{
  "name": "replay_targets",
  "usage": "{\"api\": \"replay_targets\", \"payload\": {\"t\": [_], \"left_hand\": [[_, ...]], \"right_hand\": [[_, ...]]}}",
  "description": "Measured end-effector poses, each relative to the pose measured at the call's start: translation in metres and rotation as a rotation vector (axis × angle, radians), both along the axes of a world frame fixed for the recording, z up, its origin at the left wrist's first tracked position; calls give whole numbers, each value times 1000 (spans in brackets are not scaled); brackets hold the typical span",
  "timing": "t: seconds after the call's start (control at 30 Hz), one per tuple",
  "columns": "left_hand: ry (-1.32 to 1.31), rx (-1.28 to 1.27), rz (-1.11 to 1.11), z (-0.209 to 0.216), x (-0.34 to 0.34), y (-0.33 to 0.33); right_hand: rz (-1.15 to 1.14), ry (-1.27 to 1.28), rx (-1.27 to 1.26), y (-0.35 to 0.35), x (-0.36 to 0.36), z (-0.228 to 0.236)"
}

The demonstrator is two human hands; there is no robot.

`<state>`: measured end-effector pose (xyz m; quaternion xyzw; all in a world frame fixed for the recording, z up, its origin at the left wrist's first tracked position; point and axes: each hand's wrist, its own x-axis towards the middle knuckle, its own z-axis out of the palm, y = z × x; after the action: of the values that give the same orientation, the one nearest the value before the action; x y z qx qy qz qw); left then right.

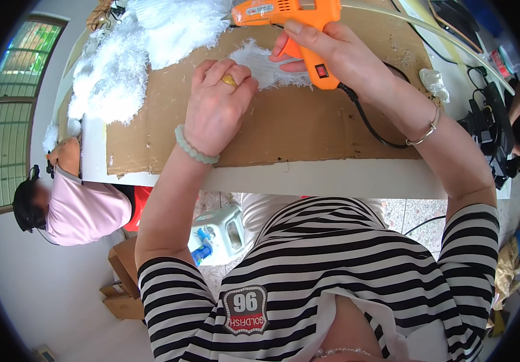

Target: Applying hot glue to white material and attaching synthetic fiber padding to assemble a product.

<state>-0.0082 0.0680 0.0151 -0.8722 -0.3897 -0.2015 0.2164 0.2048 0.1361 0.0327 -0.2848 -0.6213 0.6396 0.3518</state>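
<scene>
Head view: The right hand point(347, 57) is closed around the handle of an orange glue gun point(320, 17), above the far half of a cardboard sheet point(308, 130); its nozzle points left toward a white fluffy pile point(175, 36). The left hand point(220, 102) has its fingers curled at the left edge of a smaller white piece point(258, 69); its grip cannot be determined. Bare cardboard extends from both hands to the sheet's near edge, crossed at right by the cable point(362, 114). A white strip of surface point(332, 178) borders that edge. Black equipment point(492, 133) stands right; a person in pink point(88, 205) and a window point(9, 114) appear left.
</scene>
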Motion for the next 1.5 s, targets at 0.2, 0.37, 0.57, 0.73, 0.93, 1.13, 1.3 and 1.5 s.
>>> {"api": "replay_targets", "payload": {"t": [0.2, 0.37, 0.57, 0.73, 0.93, 1.13, 1.3, 1.5], "left_hand": [[-385, -171, 66, -1, -1, 13], [-372, -256, 80, -5, -1, 7], [-544, -199, 113, 13, 4, -12], [-194, -124, 96, 9, 16, -17], [72, -34, 66, 6, 22, -2], [-285, -247, 134, -1, 14, 14], [-325, -255, 153, -9, 13, 11], [-361, -246, 118, -3, 15, 0]], "right_hand": [[-7, -17, -15, 8, -6, -14], [-13, -20, -69, 11, -4, -17], [-28, 15, -100, 14, -2, -23], [-8, 55, -61, 14, -4, -23], [6, 61, -31, 15, -3, -25], [13, 0, -82, 15, -2, -24], [17, -20, -57, 16, -2, -26], [7, -42, -56, 16, -3, -26]]}}
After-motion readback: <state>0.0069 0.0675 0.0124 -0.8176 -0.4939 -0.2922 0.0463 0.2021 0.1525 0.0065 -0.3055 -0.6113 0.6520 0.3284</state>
